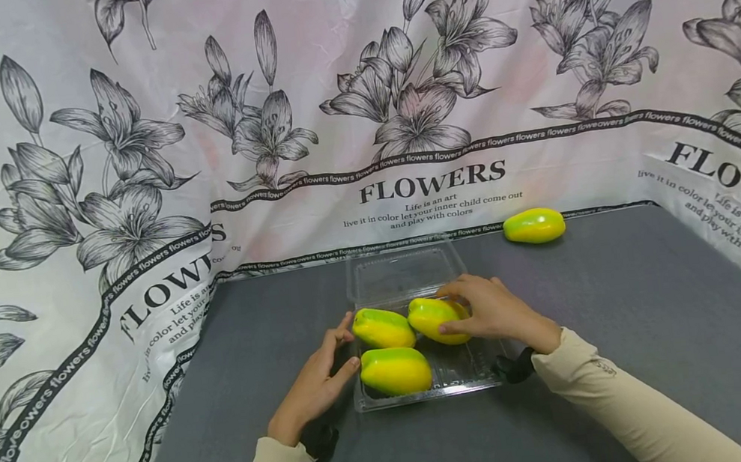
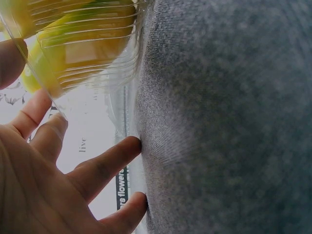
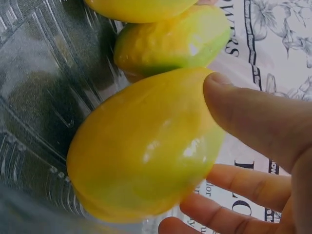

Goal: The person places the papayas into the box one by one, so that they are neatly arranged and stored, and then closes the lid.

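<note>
The right hand (image 1: 490, 310) grips a glossy yellow-green plastic mango (image 1: 437, 319), with the fingers curled over its top and the thumb against its side (the right wrist view shows the thumb (image 3: 253, 114) pressed to the yellow skin). This mango sits in the clear plastic clamshell tray (image 1: 474, 380), toward the tray's far edge. Two more yellow-green mangoes lie in the same tray: the middle mango (image 1: 383, 327) just beside the gripped one and touching it, and the near mango (image 1: 395, 371) at the tray's front left corner.

The left hand (image 1: 319, 383) rests with relaxed, nearly straight fingers against the tray's left wall, gripping nothing; in the left wrist view its fingertips (image 2: 130, 145) touch the grey table mat (image 2: 229, 122) beside the ribbed clear wall. The tray's open lid (image 1: 402, 269) lies flat behind it, toward the mat's far edge.

A fourth yellow-green mango (image 1: 534, 226) lies alone at the mat's far edge, well apart from the tray, against the white flower-printed cloth backdrop (image 1: 425, 105).
</note>
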The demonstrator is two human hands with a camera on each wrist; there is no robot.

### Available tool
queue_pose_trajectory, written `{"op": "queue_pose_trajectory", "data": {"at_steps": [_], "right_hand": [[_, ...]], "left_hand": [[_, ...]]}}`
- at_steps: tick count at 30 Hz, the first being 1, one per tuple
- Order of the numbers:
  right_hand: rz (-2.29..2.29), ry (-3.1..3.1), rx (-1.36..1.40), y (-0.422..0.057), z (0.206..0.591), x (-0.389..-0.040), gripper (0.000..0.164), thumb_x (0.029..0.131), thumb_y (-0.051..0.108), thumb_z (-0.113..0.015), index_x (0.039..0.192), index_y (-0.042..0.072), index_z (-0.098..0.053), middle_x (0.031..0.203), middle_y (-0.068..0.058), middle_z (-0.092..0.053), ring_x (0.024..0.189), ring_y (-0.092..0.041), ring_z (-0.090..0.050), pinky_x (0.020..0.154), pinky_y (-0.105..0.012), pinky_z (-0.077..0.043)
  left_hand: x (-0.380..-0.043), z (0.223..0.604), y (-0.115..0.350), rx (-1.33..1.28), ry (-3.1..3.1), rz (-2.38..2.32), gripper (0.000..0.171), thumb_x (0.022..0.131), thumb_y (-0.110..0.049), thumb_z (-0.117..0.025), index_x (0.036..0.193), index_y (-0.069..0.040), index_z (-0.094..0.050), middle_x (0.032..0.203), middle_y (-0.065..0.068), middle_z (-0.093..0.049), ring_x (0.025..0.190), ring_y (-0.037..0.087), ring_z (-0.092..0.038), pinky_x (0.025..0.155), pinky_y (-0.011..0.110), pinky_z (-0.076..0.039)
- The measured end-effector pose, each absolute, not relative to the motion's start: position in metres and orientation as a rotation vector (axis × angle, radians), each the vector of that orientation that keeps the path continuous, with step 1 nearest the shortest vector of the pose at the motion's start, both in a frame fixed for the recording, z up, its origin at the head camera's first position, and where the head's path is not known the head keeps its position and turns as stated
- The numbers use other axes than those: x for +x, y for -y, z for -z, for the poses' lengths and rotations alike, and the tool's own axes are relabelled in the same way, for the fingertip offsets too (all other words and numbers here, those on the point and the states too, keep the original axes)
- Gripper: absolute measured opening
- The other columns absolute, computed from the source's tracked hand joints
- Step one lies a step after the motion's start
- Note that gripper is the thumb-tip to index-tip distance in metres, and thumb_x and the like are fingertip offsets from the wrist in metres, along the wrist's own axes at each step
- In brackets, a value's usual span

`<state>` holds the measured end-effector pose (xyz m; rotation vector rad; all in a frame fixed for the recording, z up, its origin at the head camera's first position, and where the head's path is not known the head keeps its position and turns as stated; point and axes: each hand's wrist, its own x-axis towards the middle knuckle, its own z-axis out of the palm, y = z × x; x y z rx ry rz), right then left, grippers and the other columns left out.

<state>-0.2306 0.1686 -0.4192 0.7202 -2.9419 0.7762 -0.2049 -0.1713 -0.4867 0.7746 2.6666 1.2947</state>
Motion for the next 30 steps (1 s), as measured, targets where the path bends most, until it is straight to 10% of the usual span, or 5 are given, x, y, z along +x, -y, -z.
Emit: {"op": "queue_pose_trajectory", "data": {"at_steps": [5, 30], "right_hand": [[-0.822, 2.904, 0.754, -0.175, 0.417, -0.227, 0.059, 0.086, 0.039, -0.082, 0.132, 0.006, -0.066, 0.121, -0.012, -0.07, 0.106, -0.031, -0.066, 0.091, -0.06, -0.041], [-0.848, 2.769, 0.647, -0.245, 0.431, -0.234, 0.05, 0.091, 0.031, -0.078, 0.132, 0.005, -0.065, 0.122, -0.019, -0.068, 0.105, -0.037, -0.066, 0.09, -0.057, -0.054]], "left_hand": [[-0.205, 0.487, 0.172, 0.756, -2.665, -1.28, 0.039, 0.106, -0.039, -0.053, 0.133, -0.012, -0.043, 0.171, -0.011, -0.016, 0.156, 0.022, -0.027, 0.122, 0.056, -0.03], [-0.204, 0.486, 0.171, 0.772, -2.671, -1.302, 0.038, 0.106, -0.038, -0.054, 0.131, -0.011, -0.044, 0.171, -0.006, -0.018, 0.155, 0.027, -0.029, 0.12, 0.059, -0.031]]}}
